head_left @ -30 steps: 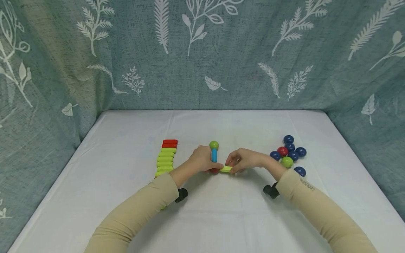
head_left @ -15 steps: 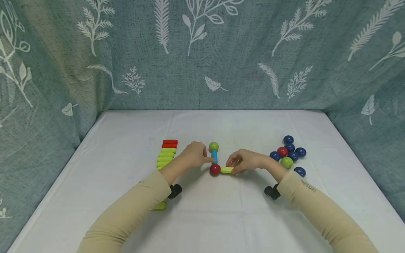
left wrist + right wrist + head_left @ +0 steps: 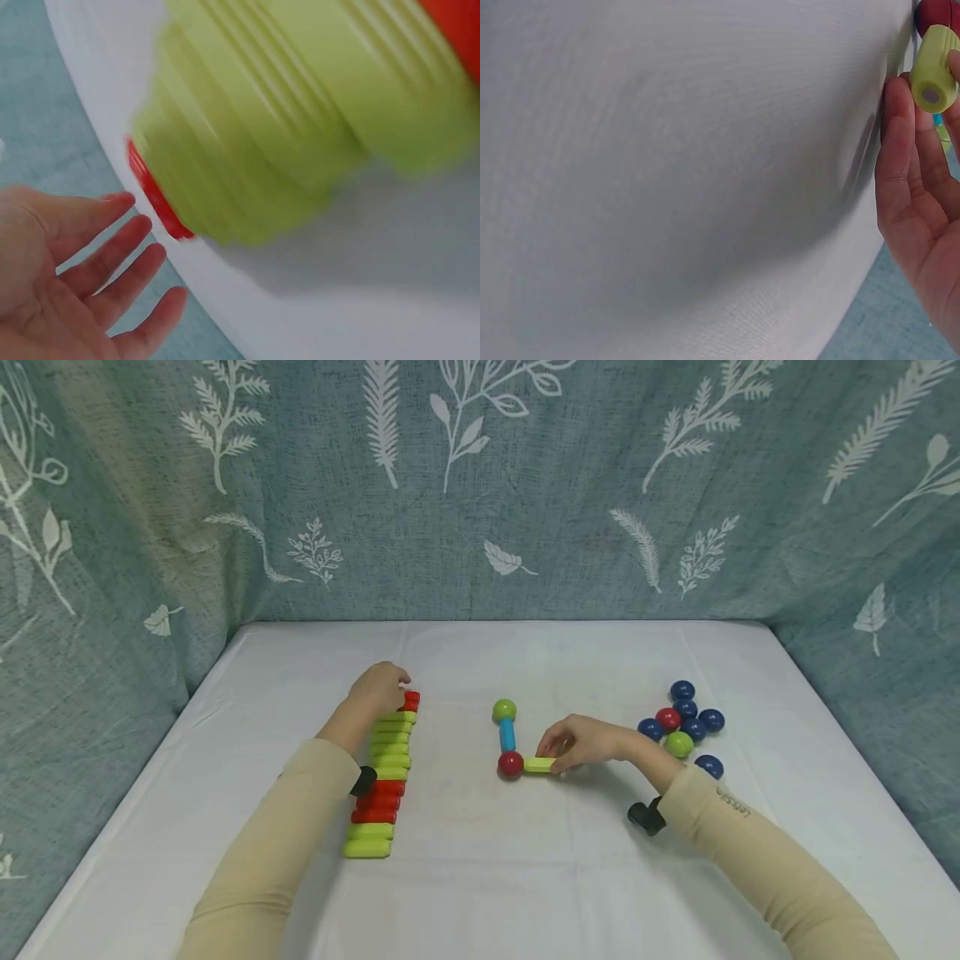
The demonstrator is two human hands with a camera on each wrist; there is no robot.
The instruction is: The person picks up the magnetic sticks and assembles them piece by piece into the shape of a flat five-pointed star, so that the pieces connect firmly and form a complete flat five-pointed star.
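My right hand (image 3: pixel 585 739) pinches a yellow-green rod (image 3: pixel 537 765), which lies end-on against a red ball (image 3: pixel 511 765). A small grey disc shows in the rod's near end in the right wrist view, where the rod (image 3: pixel 934 69) sits between thumb and fingers. From the red ball a blue rod (image 3: pixel 507 735) runs away from me to a green ball (image 3: pixel 504 711). Over the far end of the rod row is my left hand (image 3: pixel 378 689), beside the red rods (image 3: pixel 412 701). Its fingers are spread and hold nothing in the left wrist view, near a red rod (image 3: pixel 157 191).
A column of several yellow-green rods (image 3: pixel 390 749) and red rods (image 3: pixel 375 816) lies on the left of the white cloth (image 3: pixel 465 893). At the right is a cluster of blue balls (image 3: pixel 712 720), with a red ball (image 3: pixel 667 719) and a green ball (image 3: pixel 679 744).
My left hand has let go of the joined pieces and moved left and away to the far end of the rod row. The right hand stays on its yellow-green rod.
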